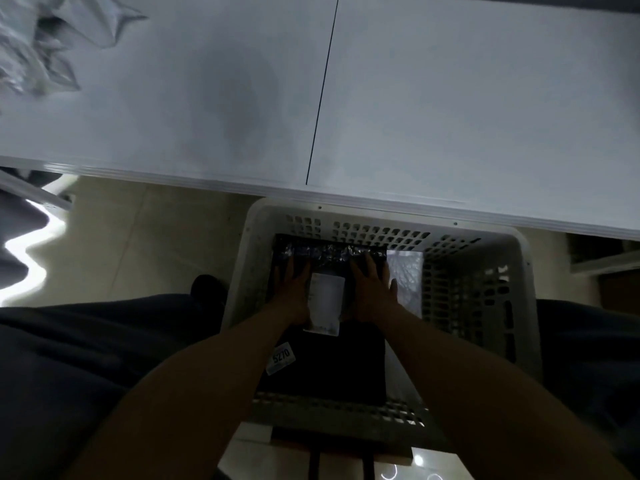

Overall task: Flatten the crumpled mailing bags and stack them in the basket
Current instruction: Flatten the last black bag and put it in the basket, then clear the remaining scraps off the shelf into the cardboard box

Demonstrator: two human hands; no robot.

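Left hand [292, 289]: flat, fingers straight and spread, pressing down on the black bag [332, 368]; it held nothing.
Right hand [372, 289]: likewise flat and spread, pressing the same bag just right of the white label [325, 303].
Black bag: lay on top inside the basket [485, 306], which stood on the floor against the table [450, 98] edge; its far edge looked wrinkled and shiny.
Pale bag [407, 271]: showed under the black bag at its right side.
Done, as I judged it: at least 2 bags were stacked in the basket, the top one getting a final press.
Left to do: crumpled bags [38, 46] lay on the table's far left corner, unflattened; their count could not be told.
Writing: a sticker [281, 359] near the left forearm read "5270"; the white label's print was too small to read.
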